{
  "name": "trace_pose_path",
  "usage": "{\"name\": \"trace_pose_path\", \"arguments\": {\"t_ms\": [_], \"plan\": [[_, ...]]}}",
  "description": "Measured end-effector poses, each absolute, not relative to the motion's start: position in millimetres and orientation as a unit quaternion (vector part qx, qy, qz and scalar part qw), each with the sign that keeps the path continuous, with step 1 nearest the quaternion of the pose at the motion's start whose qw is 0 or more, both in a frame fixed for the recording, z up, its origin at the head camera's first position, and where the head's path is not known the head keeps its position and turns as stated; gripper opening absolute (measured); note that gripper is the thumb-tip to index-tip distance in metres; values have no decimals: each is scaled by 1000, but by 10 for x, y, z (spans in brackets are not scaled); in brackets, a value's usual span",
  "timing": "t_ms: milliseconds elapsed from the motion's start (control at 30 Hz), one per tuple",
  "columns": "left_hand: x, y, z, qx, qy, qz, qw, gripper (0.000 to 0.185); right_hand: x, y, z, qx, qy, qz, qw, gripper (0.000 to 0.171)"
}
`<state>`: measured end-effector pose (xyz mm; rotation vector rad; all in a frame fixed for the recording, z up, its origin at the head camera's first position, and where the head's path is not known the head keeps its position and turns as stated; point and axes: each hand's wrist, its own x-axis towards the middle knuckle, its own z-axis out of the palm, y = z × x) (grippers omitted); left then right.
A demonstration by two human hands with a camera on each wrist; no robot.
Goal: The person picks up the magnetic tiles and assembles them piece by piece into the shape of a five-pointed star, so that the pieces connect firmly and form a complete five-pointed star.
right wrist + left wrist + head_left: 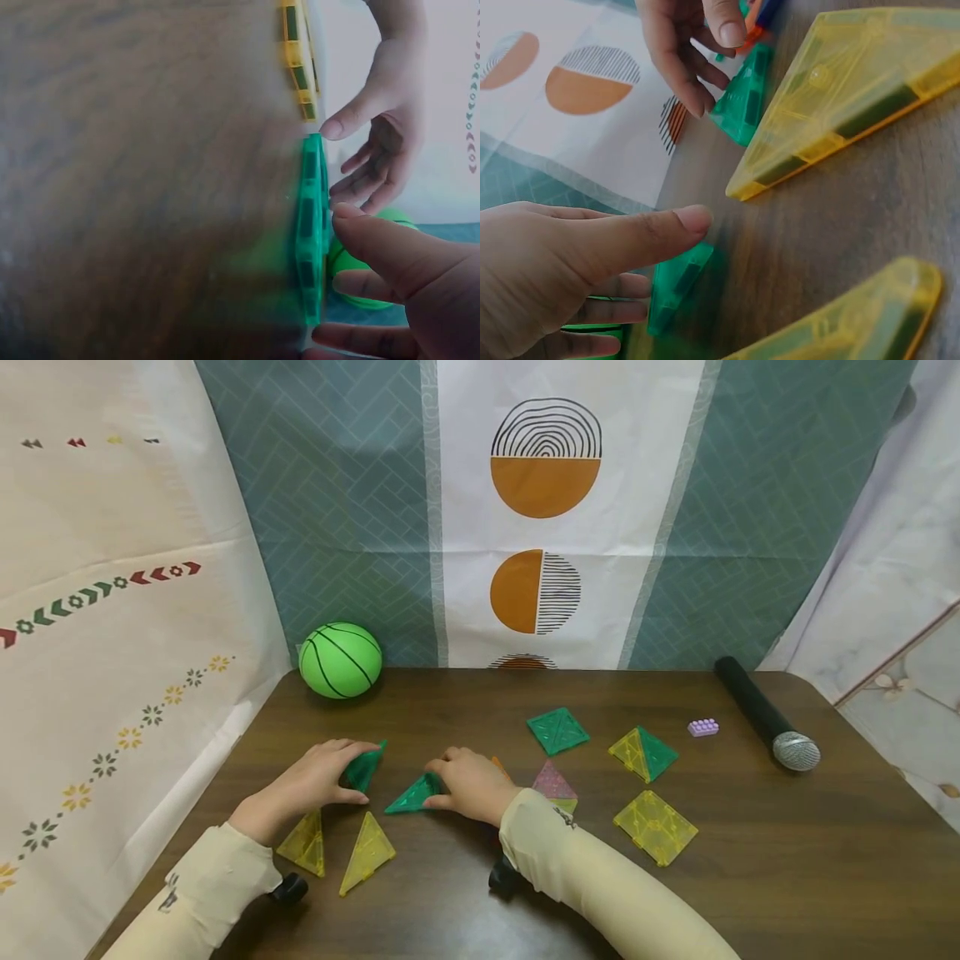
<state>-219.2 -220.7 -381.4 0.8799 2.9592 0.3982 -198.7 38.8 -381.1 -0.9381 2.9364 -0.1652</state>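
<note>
My left hand [352, 774] grips a green triangle tile [365, 767] that stands tilted up off the brown table [750, 877]; in the left wrist view the thumb [641, 236] lies over this tile [676, 285]. My right hand [438, 783] pinches a second green triangle tile [414, 796] by one corner, its point aimed left. In the right wrist view that tile [309, 225] stands on edge between thumb and fingers, with the left hand [379, 135] beyond it. The two green tiles are a small gap apart.
Two yellow triangle tiles [303, 843] [367, 852] lie near my left wrist. Right of my right hand are a pink triangle [553, 781], a green square [557, 731], a yellow-green pair [643, 753] and a yellow square [655, 827]. A green ball [341, 660], purple brick [702, 727] and microphone [765, 714] sit further back.
</note>
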Motion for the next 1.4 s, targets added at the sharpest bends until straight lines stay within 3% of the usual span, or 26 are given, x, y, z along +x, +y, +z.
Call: {"name": "trace_pose_path", "arguments": {"t_ms": [433, 1400], "plan": [[-2201, -2184, -3844, 289, 949, 122, 14, 64, -2031, 318, -3839, -321, 947, 18, -4, 48], [-2153, -1899, -3929, 302, 941, 155, 9, 81, -2204, 494, -3765, -352, 935, -12, 35, 39]]}}
